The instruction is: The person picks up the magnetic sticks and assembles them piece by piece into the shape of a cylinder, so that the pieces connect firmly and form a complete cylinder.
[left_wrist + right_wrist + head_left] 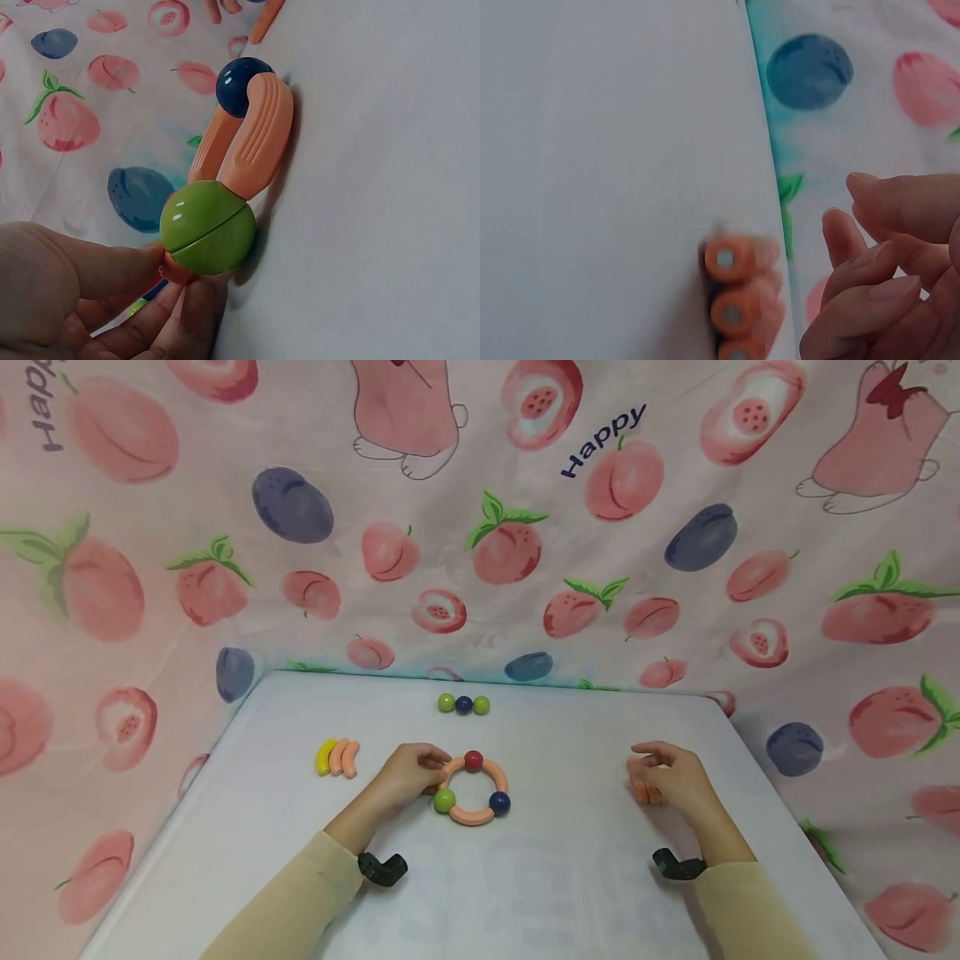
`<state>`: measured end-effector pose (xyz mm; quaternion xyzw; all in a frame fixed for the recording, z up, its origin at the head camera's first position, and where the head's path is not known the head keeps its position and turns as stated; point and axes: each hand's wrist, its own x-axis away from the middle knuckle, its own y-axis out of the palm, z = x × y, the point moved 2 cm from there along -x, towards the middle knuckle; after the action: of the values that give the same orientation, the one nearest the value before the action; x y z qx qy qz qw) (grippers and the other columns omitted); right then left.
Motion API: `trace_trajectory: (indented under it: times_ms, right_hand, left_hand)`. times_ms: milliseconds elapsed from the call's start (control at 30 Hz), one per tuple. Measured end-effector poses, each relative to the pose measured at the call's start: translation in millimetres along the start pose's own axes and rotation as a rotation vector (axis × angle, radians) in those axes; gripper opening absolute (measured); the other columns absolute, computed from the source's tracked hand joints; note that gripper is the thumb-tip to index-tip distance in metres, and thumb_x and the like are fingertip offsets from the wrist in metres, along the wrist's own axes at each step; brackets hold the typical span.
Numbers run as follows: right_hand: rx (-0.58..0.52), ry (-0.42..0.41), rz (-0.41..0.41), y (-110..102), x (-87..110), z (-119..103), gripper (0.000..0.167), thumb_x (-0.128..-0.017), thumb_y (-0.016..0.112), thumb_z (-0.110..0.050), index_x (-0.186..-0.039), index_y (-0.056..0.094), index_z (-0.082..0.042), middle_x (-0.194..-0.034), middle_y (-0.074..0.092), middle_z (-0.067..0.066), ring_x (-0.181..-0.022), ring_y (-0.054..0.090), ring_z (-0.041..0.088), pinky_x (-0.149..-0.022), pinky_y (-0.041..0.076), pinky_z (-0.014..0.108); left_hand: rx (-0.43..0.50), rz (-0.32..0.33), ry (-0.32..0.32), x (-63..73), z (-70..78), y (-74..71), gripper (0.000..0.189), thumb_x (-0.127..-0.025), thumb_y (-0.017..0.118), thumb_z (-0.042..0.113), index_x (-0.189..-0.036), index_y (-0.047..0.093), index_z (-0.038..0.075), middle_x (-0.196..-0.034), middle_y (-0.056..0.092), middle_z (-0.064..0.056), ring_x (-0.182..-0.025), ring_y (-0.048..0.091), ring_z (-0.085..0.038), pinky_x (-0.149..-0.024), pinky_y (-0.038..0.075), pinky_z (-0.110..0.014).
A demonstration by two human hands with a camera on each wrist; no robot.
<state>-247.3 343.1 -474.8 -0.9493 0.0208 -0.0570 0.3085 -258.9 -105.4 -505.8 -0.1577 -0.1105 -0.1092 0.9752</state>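
Note:
A ring of curved orange sticks [471, 817] joined by balls lies on the white table, with a red ball [473, 761] at its far side, a green ball [208, 227] at its near left and a dark blue ball [499, 802] at its near right. My left hand [405, 774] pinches the ring's left orange stick between thumb and fingers, just beside the green ball. At the right, my right hand [673, 779] hovers over several loose orange sticks [731, 313]. Its fingers are loosely bent and hold nothing, apart from the sticks in the right wrist view. The sticks' round ends show grey centres.
One yellow stick [325, 757] and two orange sticks [343, 758] lie side by side at the left. Farther back, a row of two green balls and a dark blue ball [464, 705] sits on the table [570, 860]. Fruit-print cloth [442, 560] hangs around the table.

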Motion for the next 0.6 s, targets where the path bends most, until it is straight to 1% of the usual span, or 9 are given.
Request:
trace_trajectory:
  times_ms: [100, 167, 267, 400, 600]
  right_hand:
    - [0.049, 0.01, 0.021, -12.5, 0.7, 12.1, 0.048, -0.1, 0.074, -0.012, -0.145, 0.063, -0.002, -0.119, 0.064, 0.018, -0.077, 0.057, 0.015, -0.062, 0.053, 0.029]
    - [0.053, 0.025, 0.025, -19.4, 0.1, 20.4, 0.048, -0.099, 0.074, -0.011, -0.145, 0.062, -0.001, -0.115, 0.064, 0.016, -0.067, 0.056, 0.014, -0.058, 0.053, 0.029]
    - [0.061, 0.037, 0.032, -26.0, -1.2, 30.5, 0.049, -0.098, 0.075, -0.009, -0.145, 0.061, 0.001, -0.107, 0.065, 0.012, -0.061, 0.052, 0.011, -0.055, 0.05, 0.027]
    - [0.066, 0.066, 0.026, -28.4, -3.1, 40.9, 0.052, -0.098, 0.075, -0.01, -0.145, 0.059, 0.004, -0.103, 0.066, 0.01, -0.064, 0.054, 0.011, -0.055, 0.05, 0.027]
    - [0.057, 0.161, -0.006, -25.5, -7.0, 48.5, 0.056, -0.1, 0.074, -0.012, -0.149, 0.054, 0.005, -0.102, 0.066, 0.01, -0.072, 0.061, 0.014, -0.059, 0.055, 0.029]
  left_hand:
    - [0.008, -0.006, 0.001, -0.5, -0.3, 0.5, 0.027, -0.1, 0.072, 0.001, -0.128, 0.073, 0.004, -0.113, 0.074, -0.012, -0.094, 0.072, -0.018, -0.082, 0.065, -0.03]
    - [0.007, -0.011, 0.0, -1.0, -0.1, 1.0, 0.027, -0.101, 0.071, 0.001, -0.128, 0.073, 0.004, -0.113, 0.073, -0.012, -0.095, 0.071, -0.018, -0.082, 0.065, -0.03]
    - [0.005, -0.018, -0.002, -1.4, -0.3, 2.0, 0.027, -0.101, 0.071, 0.002, -0.128, 0.073, 0.004, -0.114, 0.073, -0.012, -0.095, 0.071, -0.018, -0.083, 0.065, -0.031]
    - [-0.002, -0.023, -0.002, -1.6, -0.2, 3.1, 0.027, -0.101, 0.071, 0.003, -0.128, 0.073, 0.005, -0.113, 0.073, -0.012, -0.095, 0.071, -0.018, -0.083, 0.065, -0.03]
    - [-0.024, -0.021, 0.007, 0.3, 1.8, 4.6, 0.026, -0.102, 0.07, 0.003, -0.127, 0.074, 0.007, -0.111, 0.073, -0.011, -0.092, 0.07, -0.017, -0.081, 0.064, -0.029]
